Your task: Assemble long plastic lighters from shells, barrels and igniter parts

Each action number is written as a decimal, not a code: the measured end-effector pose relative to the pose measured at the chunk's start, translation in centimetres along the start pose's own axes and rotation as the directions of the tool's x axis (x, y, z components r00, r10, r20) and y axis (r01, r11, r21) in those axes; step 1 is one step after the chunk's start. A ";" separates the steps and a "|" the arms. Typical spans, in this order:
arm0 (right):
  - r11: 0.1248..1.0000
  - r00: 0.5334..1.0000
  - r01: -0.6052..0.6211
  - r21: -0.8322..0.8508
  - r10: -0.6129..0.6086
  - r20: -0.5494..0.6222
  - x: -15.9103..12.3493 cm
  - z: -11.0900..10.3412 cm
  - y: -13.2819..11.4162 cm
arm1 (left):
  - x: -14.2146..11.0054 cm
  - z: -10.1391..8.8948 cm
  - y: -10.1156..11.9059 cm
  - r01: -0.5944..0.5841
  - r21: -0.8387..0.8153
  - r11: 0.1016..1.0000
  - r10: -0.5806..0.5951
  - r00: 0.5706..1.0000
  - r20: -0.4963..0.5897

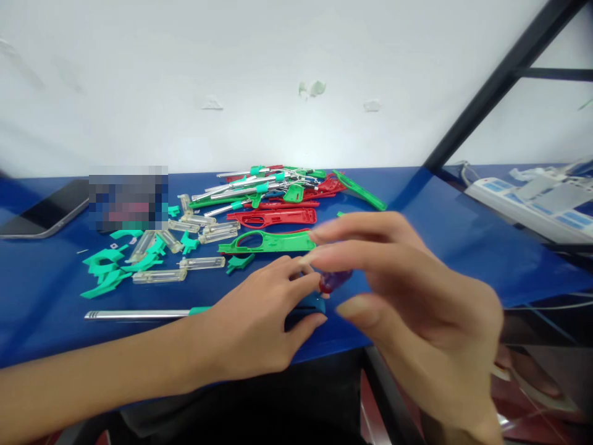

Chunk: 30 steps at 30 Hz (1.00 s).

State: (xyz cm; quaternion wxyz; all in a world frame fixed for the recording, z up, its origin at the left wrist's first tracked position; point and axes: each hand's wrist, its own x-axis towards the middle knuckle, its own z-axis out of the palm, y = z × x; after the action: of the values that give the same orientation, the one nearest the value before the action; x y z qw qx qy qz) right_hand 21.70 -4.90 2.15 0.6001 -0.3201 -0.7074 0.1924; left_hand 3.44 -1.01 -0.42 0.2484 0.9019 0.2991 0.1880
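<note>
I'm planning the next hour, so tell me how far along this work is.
Probably done: clear cartridges, teal pieces and an open red shell lie apart. In hand: the left hand grips a blue piece; the right hand is at a purple-and-red object, grip unclear. Probably left: that piece, maybe the piled silver rods, several with teal parts attached. The total is unclear.

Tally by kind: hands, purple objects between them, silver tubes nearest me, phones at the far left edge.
Hands: 2 (left hand, right hand)
Purple object: 1
Silver tube: 1
Phone: 1
Total: 5
</note>
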 end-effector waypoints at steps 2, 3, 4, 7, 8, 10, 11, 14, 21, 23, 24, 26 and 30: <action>0.997 0.999 0.022 0.076 -0.024 0.026 -0.1 0.1 0.2 | 0.0 0.0 0.0 -0.010 0.013 1.000 0.010 1.000 -0.013; 0.994 0.999 0.043 0.103 -0.045 0.011 -0.1 0.2 0.3 | 0.0 0.0 -0.1 -0.016 0.013 1.000 0.016 1.000 -0.020; 0.991 0.997 0.071 0.111 -0.069 -0.023 -0.1 0.3 0.4 | 0.0 0.0 -0.1 -0.019 0.011 1.000 0.019 1.000 -0.022; 0.998 0.993 0.051 -0.030 -0.054 -0.105 0.0 0.6 0.5 | 0.1 0.0 -0.1 -0.004 0.006 1.000 0.004 1.000 0.018; 0.995 0.991 0.049 -0.083 -0.059 -0.122 0.0 0.6 0.5 | 0.1 -0.1 -0.1 0.002 0.006 1.000 -0.002 1.000 0.025; 0.992 0.994 0.046 -0.114 -0.056 -0.089 0.1 0.3 0.5 | 0.1 -0.1 -0.1 0.021 -0.003 1.000 -0.021 0.999 0.028; 0.994 0.997 0.052 -0.097 -0.057 -0.050 0.1 0.2 0.4 | 0.0 0.0 -0.1 0.025 -0.007 1.000 -0.025 1.000 0.020; 0.999 1.000 0.014 -0.039 -0.014 0.012 0.1 -0.1 0.5 | -0.1 0.1 -0.4 -0.002 -0.008 1.000 0.002 1.000 -0.008; 0.988 0.984 0.131 -0.081 -0.140 -0.109 0.3 0.4 1.0 | 0.0 0.3 -0.6 0.022 0.018 1.000 -0.022 1.000 0.009; 0.990 0.994 0.096 -0.107 -0.101 -0.043 0.3 0.1 1.0 | 0.0 0.2 -0.5 0.021 0.015 1.000 -0.022 1.000 0.011; 0.992 0.997 0.074 -0.100 -0.075 -0.001 0.3 0.0 0.9 | 0.0 0.2 -0.6 0.015 0.010 1.000 -0.015 1.000 0.009; 0.998 0.998 0.039 -0.055 -0.036 0.052 0.2 -0.1 0.9 | 0.0 0.2 -0.6 0.000 0.009 1.000 0.000 1.000 0.000; 1.000 0.999 0.012 -0.019 -0.013 -0.049 0.0 0.5 1.0 | 0.0 0.3 -0.5 0.014 -0.014 1.000 -0.014 1.000 0.000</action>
State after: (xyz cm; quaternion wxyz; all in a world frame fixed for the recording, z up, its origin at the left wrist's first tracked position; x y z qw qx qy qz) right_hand 21.38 -4.14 1.40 0.6156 -0.3259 -0.6960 0.1742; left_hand 3.35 -0.69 -0.91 0.2561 0.8980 0.3042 0.1885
